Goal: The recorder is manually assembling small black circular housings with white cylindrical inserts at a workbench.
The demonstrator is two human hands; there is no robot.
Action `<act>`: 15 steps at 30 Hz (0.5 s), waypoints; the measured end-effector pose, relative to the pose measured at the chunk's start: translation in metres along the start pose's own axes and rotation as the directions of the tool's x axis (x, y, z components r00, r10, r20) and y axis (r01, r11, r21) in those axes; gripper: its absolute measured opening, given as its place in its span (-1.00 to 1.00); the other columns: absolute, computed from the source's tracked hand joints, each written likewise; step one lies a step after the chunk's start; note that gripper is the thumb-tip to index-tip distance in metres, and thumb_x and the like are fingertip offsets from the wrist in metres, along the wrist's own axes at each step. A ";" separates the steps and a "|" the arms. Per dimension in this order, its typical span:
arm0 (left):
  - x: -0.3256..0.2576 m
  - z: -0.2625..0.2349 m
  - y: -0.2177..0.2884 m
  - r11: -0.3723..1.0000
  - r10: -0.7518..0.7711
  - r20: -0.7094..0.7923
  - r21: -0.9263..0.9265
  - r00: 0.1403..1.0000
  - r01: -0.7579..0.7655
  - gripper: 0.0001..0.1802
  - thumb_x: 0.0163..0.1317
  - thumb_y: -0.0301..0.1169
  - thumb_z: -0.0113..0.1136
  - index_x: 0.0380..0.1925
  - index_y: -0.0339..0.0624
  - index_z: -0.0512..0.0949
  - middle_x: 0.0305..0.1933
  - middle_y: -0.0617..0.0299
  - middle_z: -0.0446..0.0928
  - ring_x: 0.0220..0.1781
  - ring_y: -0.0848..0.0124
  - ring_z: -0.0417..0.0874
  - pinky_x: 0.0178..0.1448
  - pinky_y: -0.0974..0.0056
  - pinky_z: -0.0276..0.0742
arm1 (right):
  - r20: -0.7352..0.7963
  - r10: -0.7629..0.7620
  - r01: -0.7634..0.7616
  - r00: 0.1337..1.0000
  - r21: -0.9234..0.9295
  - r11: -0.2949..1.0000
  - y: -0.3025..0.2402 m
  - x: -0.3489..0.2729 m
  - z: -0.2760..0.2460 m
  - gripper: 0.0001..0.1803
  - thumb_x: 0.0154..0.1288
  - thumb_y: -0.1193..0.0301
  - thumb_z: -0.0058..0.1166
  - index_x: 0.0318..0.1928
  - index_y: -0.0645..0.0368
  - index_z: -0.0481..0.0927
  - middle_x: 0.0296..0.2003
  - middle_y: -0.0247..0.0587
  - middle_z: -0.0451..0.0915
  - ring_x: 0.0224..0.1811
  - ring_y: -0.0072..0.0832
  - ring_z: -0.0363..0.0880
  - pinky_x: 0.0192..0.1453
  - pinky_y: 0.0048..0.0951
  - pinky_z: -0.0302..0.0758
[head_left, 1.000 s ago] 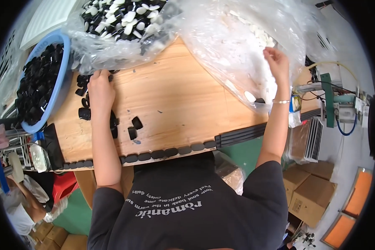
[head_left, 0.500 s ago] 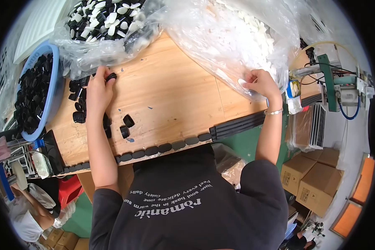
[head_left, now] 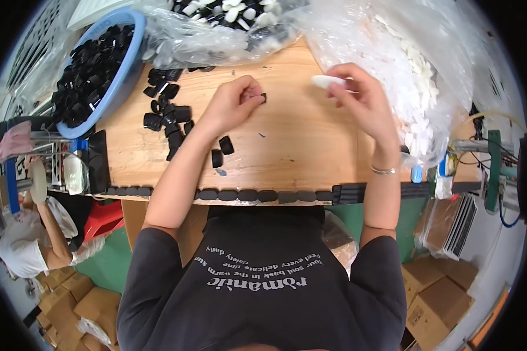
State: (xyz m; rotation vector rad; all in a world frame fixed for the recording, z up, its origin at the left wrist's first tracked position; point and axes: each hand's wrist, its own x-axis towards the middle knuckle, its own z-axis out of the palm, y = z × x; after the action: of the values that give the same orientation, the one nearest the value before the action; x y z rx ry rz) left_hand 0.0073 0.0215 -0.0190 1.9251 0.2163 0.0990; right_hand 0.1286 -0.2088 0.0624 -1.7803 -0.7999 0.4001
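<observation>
L hand (head_left: 237, 105), upper ctr of frame, is pinching blk piece (head_left: 263, 98), fingers curled tight; R hand (head_left: 362, 99), upper right of ctr, is holding wht oval disc (head_left: 326, 81), fingers loosely bent. Both pcs are looking light, stiff, maybe slick; rims prob. best grip.

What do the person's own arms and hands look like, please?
The left hand and right hand wear no gloves. A thin, pale, shiny bracelet circles the right wrist; the left wrist shows none. The sleeves are short and dark grey.
</observation>
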 end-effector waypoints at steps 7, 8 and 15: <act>0.000 0.005 -0.001 0.827 0.456 0.015 0.362 0.890 -0.429 -0.70 -0.06 -0.57 0.29 -0.27 -0.21 0.49 -0.37 0.12 0.46 -0.30 0.11 0.53 -0.20 0.12 0.47 | 0.093 -0.158 0.175 0.983 -0.217 0.960 0.028 0.019 0.055 -0.90 0.21 0.54 0.16 -0.25 0.26 0.59 -0.41 -0.43 0.48 -0.43 -0.74 0.37 -0.38 -0.70 0.33; -0.002 0.007 0.005 0.879 0.389 -0.016 0.305 0.921 -0.366 -0.66 -0.08 -0.57 0.31 -0.25 -0.23 0.48 -0.28 0.09 0.45 -0.27 0.08 0.54 -0.16 0.09 0.48 | 0.063 -0.155 0.162 0.986 -0.129 0.978 0.035 0.017 0.058 -0.92 0.18 0.56 0.17 -0.29 0.26 0.60 -0.43 -0.42 0.46 -0.46 -0.72 0.29 -0.39 -0.68 0.27; -0.004 0.008 -0.005 0.847 0.353 -0.094 0.455 0.931 -0.275 -0.67 -0.04 -0.51 0.34 -0.24 -0.27 0.48 -0.31 0.06 0.48 -0.30 0.14 0.57 -0.24 0.18 0.51 | 0.010 -0.180 0.180 0.984 -0.066 0.981 0.032 0.018 0.066 -0.90 0.15 0.62 0.15 -0.30 0.23 0.59 -0.42 -0.38 0.47 -0.44 -0.65 0.35 -0.39 -0.64 0.29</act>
State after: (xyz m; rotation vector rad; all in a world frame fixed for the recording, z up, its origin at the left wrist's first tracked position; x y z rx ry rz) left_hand 0.0039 0.0148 -0.0269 2.3924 0.0322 0.4785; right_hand 0.1108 -0.1557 0.0119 -1.7518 -0.9782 0.2593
